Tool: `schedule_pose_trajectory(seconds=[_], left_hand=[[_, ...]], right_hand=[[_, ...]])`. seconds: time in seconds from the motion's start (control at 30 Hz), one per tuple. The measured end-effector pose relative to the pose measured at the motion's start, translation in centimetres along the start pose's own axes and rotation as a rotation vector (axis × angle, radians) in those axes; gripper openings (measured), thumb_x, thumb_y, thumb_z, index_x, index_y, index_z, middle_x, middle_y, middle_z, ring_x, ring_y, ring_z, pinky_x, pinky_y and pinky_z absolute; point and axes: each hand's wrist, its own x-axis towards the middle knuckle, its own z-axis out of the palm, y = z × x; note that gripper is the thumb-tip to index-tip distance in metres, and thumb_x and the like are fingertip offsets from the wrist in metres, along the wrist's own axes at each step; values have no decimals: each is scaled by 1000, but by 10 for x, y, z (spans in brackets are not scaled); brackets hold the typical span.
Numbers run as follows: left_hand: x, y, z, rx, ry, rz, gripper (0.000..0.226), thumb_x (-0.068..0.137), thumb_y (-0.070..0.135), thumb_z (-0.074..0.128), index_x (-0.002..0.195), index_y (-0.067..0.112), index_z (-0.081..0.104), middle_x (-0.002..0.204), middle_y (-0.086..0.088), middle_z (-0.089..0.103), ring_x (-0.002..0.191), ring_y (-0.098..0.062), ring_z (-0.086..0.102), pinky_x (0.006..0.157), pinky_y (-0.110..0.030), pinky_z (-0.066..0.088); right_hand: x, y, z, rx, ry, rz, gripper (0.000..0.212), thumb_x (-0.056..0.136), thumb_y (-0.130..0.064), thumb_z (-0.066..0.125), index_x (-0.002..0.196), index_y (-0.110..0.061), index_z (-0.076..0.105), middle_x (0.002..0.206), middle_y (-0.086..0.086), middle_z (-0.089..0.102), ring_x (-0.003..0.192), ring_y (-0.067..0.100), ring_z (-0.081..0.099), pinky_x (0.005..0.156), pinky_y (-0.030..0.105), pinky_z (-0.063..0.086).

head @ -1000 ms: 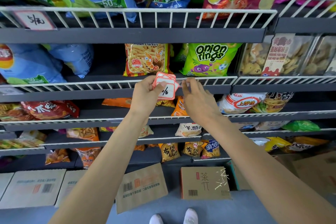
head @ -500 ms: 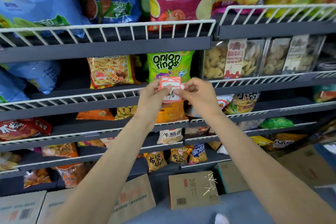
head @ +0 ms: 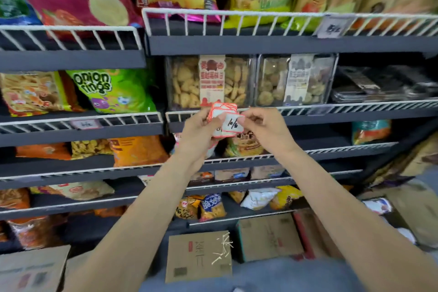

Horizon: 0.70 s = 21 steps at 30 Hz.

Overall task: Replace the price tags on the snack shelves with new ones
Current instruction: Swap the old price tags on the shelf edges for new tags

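Hands (head: 199, 135) now hold tags (head: 225, 119) before cookie boxes (head: 208, 80)

Tag stack (head: 221, 111) before biscuit tub (head: 208, 80); onion rings bag (head: 113, 90) left of tub; second tub (head: 296, 79) right; cardboard box (head: 199, 256) far below.

At mid-frame you have matt paper price tags (head: 225, 121); behind them, white coated wire rails (head: 284, 15) on dull dark shelves (head: 260, 45), glossy foil snack bags (head: 113, 90), clear plastic tubs (head: 208, 80), and rough cardboard boxes (head: 199, 256) below.
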Motion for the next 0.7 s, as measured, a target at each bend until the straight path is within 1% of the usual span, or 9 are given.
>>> schedule_pose_trajectory(seconds=[0.07,0.2,0.27,0.3,0.37,0.4,0.5,0.6,0.7], left_hand=[[3,-4,15,-17,-3,-13,15,93,9,53,105,13,61,90,-3,69,70,-6,67,57,-18,51],[15,-9,35,29,19,-13,16,92,10,55,105,10,64,95,-7,69,76,-9,67,60,-18,53],[20,-11,45,69,46,-8,16,92,12,55,104,10,65,94,-6,70,80,-12,68,69,-23,56],[23,-12,50,94,59,2,16,92,12,55,104,9,66,96,-8,71,86,-16,68,77,-28,57],[31,-14,59,148,59,16,14,93,13,56,99,12,68,102,-11,71,99,-26,66,92,-43,52],[34,-15,63,169,57,16,13,92,14,57,95,15,69,102,-11,71,102,-29,65,94,-47,50],[44,-19,77,246,58,40,11,92,15,58,92,18,68,101,-8,71,100,-28,65,94,-49,49],[50,-26,97,342,72,75,10,93,15,56,92,16,65,95,-4,70,90,-20,64,92,-42,50],[56,-36,124,397,62,76,9,92,14,56,90,15,64,94,-7,69,89,-23,64,90,-46,50]], right_hand=[[2,10,-15,-21,-15,0,17,90,-14,60,85,0,69,80,12,68,72,17,56,69,33,45],[8,27,-32,0,-8,30,15,90,-12,60,86,-4,72,76,2,67,72,16,60,72,37,48],[10,34,-38,8,19,49,14,89,-14,62,82,-6,71,67,0,64,63,15,57,67,36,46],[12,37,-41,1,32,57,14,88,-15,63,80,-7,71,64,0,63,60,14,56,65,35,45],[15,45,-48,-19,72,96,13,87,-17,64,78,-10,71,60,-4,61,54,9,51,62,31,42],[16,50,-52,-29,100,123,13,87,-18,64,78,-12,71,58,-7,59,52,6,49,60,27,40],[17,65,-67,3,194,184,12,87,-19,64,79,-12,70,54,-9,54,48,4,45,56,25,36],[15,80,-89,22,250,230,11,89,-16,61,79,-15,67,54,-5,57,43,7,47,51,23,41],[17,97,-119,6,255,261,16,92,-14,54,82,-13,67,60,-4,61,42,5,52,51,20,45]])
